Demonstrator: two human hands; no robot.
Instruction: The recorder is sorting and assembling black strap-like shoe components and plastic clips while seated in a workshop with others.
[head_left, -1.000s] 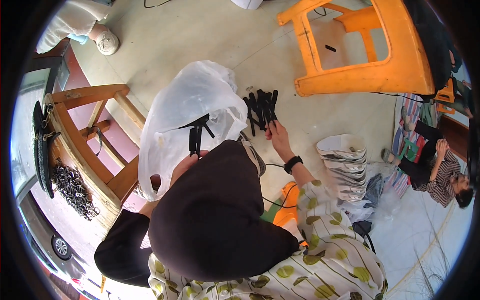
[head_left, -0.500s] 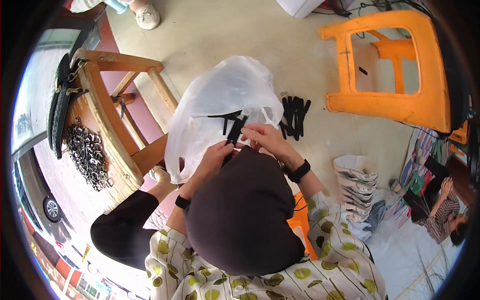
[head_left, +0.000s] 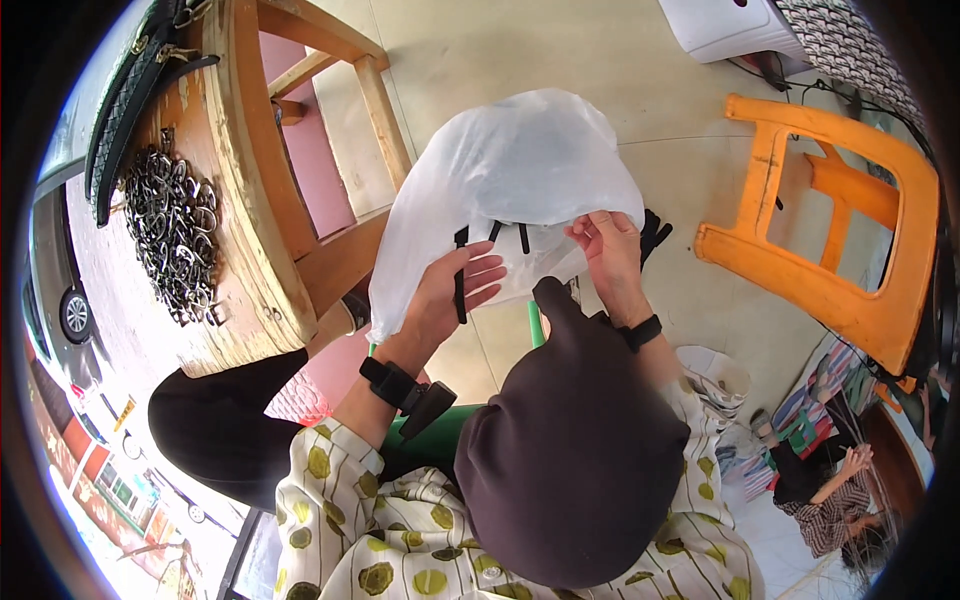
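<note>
A white translucent plastic bag (head_left: 520, 140) stands in front of me with its mouth toward me. Several short black strips show in its opening, one black strip (head_left: 524, 238) among them. My left hand (head_left: 450, 285) is at the bag's left side, fingers spread, with a black strap (head_left: 461, 298) upright in the crook between thumb and fingers. On the right, my right hand (head_left: 612, 262) has its fingertips closed at the bag's rim. Part of the bag's inside is hidden by its front fold.
A wooden stool (head_left: 250, 300) at left bears a heap of metal clasps (head_left: 175, 235) and a black braided strap (head_left: 125, 120). An orange plastic stool (head_left: 765, 190) lies on its side at right. Black strips (head_left: 655, 235) lie beyond my right hand. A person (head_left: 825, 500) sits at far right.
My hands, close together over the black strap before, are now apart. The left keeps a strap while the right has gone to the bag's rim. The whole view has shifted.
</note>
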